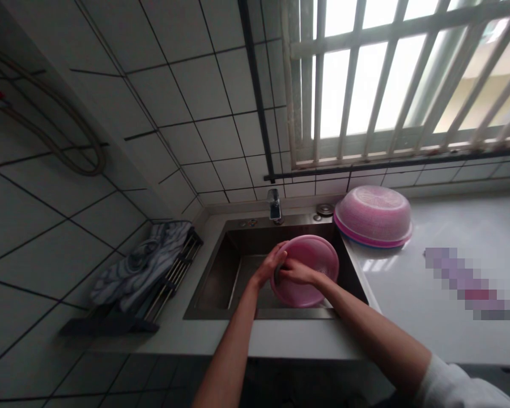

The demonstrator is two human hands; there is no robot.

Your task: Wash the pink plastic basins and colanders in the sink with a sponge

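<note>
A pink plastic colander (pixel 308 249) is tilted inside the steel sink (pixel 233 283), its hollow side facing me. At its left edge my left hand (pixel 272 265) grips the rim, fingers behind and thumb toward the front. My right hand (pixel 296 272) is closed inside the colander, near the same left edge. Between its fingers and the colander wall shows a small dark grey scrubbing pad (pixel 278 274); its exact kind is hard to make out. The faucet (pixel 274 205) stands behind the sink, and no running water is visible.
Another pink colander (pixel 374 212) lies upside down on the counter (pixel 433 218) right of the sink, with a blue edge under it. A round metal drain strainer (pixel 324 209) sits at the sink's back corner. Striped cloth (pixel 148 255) hangs over a rack at left. A barred window is behind.
</note>
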